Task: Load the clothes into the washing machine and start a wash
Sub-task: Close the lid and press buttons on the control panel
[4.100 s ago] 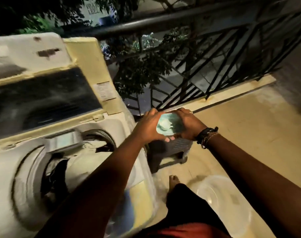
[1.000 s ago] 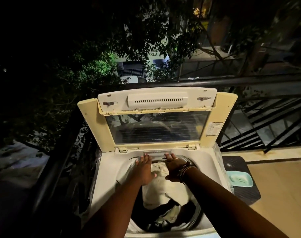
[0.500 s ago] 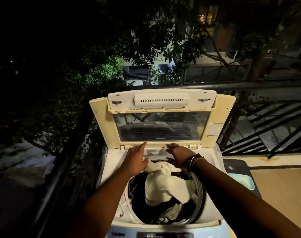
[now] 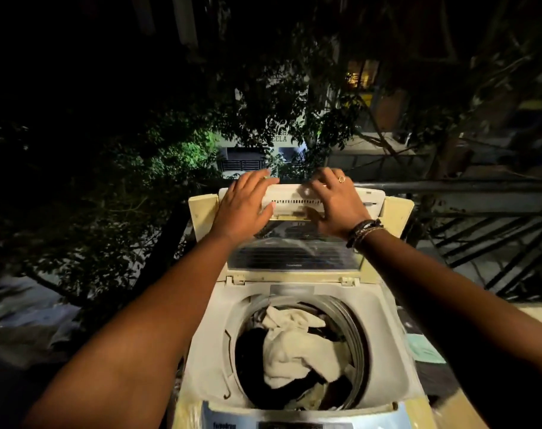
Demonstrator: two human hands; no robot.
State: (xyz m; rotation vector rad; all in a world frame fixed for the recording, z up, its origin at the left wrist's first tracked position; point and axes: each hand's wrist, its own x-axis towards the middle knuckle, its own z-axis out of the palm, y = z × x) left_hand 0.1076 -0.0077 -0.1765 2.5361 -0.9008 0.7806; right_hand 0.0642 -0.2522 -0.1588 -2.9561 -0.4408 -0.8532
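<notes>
Head view: I look down into my washer [image 4: 384, 360], its lid [image 4: 297, 255] up.
Drum [image 4: 355, 332]: holds the clothes, a pale towel [image 4: 300, 357] lying over dark garments [image 4: 251, 357].
Left hand [image 4: 242, 205]: my fingers curl over the lid's top edge, thumb on its front.
Right hand [image 4: 333, 202]: fingers spread, resting on the same edge.
Hard to see: the panel [image 4: 294, 424] is cut off below; a teal tray [image 4: 424, 349] shows partly behind my right arm; the trees are mostly dark.
</notes>
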